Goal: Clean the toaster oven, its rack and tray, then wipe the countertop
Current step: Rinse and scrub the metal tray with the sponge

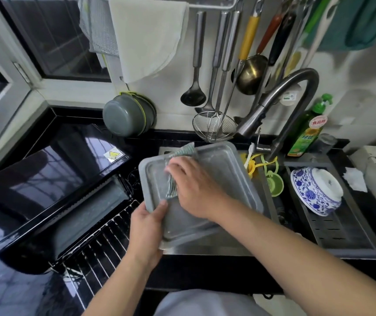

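Both hands busy mid-frame: left hand [147, 221] grips the tray [232, 169] over the sink [216, 249], right hand [191, 185] clutches a cloth [183, 149], scrubbing. Next, likely rinsing under the faucet [280, 96].

A dark window [52, 37] meets a pale wall [364, 106] hung with utensils [218, 65] above the glossy black counter.

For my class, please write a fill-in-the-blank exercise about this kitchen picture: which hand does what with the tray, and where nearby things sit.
1. The left hand grips the near edge of the grey ____.
2. The right hand presses a striped ____ onto the tray.
3. The blue-and-white bowl lies in the drain basket to the ____ of the tray.
4. The wire rack lies in front of the toaster ____.

Missing words: tray; cloth; right; oven
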